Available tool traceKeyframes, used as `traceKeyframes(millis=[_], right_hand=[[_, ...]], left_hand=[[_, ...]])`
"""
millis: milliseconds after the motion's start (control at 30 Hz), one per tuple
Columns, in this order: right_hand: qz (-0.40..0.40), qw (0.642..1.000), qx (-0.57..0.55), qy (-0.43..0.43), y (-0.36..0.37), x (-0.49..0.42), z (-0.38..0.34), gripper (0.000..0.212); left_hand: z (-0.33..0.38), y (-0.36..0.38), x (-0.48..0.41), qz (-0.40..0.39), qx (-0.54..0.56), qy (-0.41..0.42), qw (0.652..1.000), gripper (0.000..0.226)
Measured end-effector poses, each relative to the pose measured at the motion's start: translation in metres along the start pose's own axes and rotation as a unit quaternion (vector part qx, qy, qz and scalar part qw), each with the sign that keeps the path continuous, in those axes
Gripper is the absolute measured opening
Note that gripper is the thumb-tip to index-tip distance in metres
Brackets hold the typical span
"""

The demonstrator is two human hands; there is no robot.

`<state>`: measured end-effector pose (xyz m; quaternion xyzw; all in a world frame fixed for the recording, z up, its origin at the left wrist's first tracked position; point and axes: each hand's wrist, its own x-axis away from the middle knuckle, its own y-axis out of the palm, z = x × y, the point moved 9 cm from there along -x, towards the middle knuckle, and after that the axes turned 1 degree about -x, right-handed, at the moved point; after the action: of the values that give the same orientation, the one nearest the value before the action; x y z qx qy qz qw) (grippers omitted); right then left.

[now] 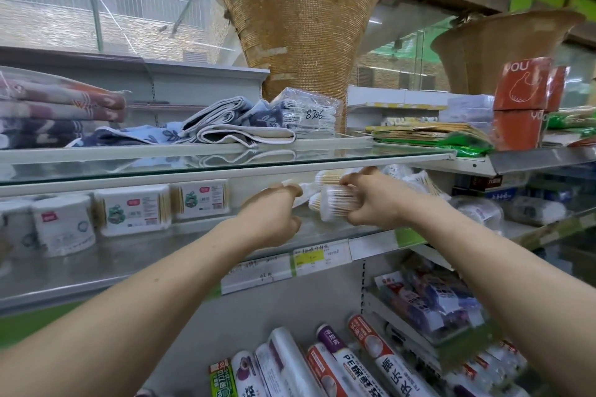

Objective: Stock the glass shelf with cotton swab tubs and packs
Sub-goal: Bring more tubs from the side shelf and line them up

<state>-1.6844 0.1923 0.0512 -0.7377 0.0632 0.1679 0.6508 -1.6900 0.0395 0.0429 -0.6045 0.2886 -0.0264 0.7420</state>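
One glass shelf [161,255]: the tier under the upper glass pane [225,159]; both forearms reach in over its front edge.
Stocked row: boxed swab packs [132,209] stand upright at the left, well apart from the hands; loose swab bundles [419,180] are heaped behind the right hand.
Right hand [371,200]: fingers and thumb are wrapped round one end of the swab tub [337,203], carrying it just above the shelf.
Left hand [274,216]: fingers are curled, just left of the tub, beside a white pack [303,192]. Whether it pinches that pack cannot be told.
Tub's axis: on its side, long axis running left to right, free end toward the left hand.
Deciding relation: the tub lies between the hands and the right one has it. Standing it up likely calls for a wrist turn, with the left hand near enough to steady it.
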Motion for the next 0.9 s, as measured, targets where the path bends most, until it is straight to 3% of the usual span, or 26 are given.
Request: traceKeyframes(millis=[267,433,633,733,900], right_hand=[[0.015,0.951,-0.307,-0.027,-0.005,0.011,-0.055,0.045],[0.011,0.903,-0.429,0.027,0.003,0.013,-0.064,0.033],[-0.055,0.799,-0.597,0.04,0.021,0.026,-0.114,0.02],[-0.061,0.767,-0.638,0.032,0.028,0.036,-0.142,0.012],[-0.076,0.677,-0.732,-0.013,0.036,0.054,-0.193,0.033]], left_hand=[[-0.009,-0.013,0.022,0.008,0.067,0.024,0.997,0.09],[-0.022,-0.028,0.051,-0.014,0.186,0.036,0.982,0.073],[-0.058,-0.033,0.088,-0.029,0.423,-0.054,0.904,0.036],[-0.078,-0.033,0.114,-0.011,0.542,-0.121,0.831,0.035],[-0.092,-0.028,0.167,0.027,0.672,-0.186,0.716,0.03]])
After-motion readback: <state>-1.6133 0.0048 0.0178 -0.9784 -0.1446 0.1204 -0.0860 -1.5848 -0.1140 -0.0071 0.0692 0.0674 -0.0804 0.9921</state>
